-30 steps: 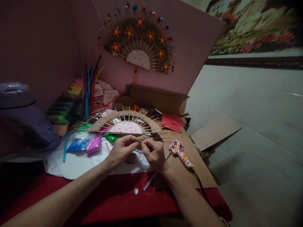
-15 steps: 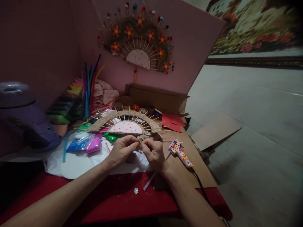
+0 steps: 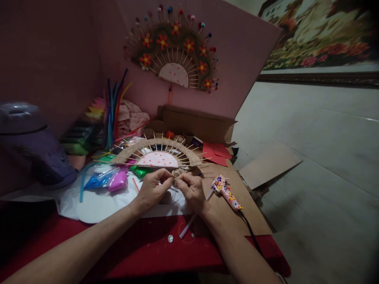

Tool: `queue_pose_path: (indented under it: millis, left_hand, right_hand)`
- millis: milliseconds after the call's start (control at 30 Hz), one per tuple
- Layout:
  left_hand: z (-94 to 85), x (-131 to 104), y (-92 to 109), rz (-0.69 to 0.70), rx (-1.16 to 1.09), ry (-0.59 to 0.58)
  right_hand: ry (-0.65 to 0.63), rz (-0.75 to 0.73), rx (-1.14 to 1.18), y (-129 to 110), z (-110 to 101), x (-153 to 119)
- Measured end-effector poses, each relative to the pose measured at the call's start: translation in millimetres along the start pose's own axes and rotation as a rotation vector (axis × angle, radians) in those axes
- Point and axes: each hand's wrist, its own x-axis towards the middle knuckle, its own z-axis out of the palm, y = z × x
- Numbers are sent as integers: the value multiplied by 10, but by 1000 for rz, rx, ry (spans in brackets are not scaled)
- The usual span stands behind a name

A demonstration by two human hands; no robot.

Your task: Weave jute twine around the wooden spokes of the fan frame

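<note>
red cloth [image 3: 142, 252] nearest you, your left hand [image 3: 154, 190] and right hand [image 3: 191, 191] nearly meeting, thumb and fingertips of each pinched together, anything between too small to tell, twine ball [image 3: 177, 172] just beyond, woven half-round fan [image 3: 158, 159] behind it, flowered fan [image 3: 174, 41] against pink backdrop [image 3: 237, 51]

No lettering can be read. Dark markings noted on purple jug [image 3: 29, 146], nine o'clock; too dim to be deciphered.
</note>
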Motion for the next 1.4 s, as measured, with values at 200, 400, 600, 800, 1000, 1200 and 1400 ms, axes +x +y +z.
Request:
queue_pose_path:
  millis: [200,400,600,800,1000,1200,1400]
  left_hand:
    - [-51,37,20,55,145,125]
    - [-198,157,-3,10,71,226]
    - [-163,133,34,5,2,107]
    - [-180,146,-43,-23,43,208]
    - [-189,101,52,-7,-39,158]
    - [-130,68,84,-53,-123,40]
    - [-121,78,40,-85,-395,-100]
  right_hand:
    - [-15,87,168,18,-4,-6]
    - [38,214,412,-66,-39,6]
    - [85,301,583,-44,-9,35]
    - [80,265,487,-58,-19,27]
    - [63,185,318,-73,-27,16]
    - [43,173,294,-45,-23,9]
    - [42,167,287,-55,-21,4]
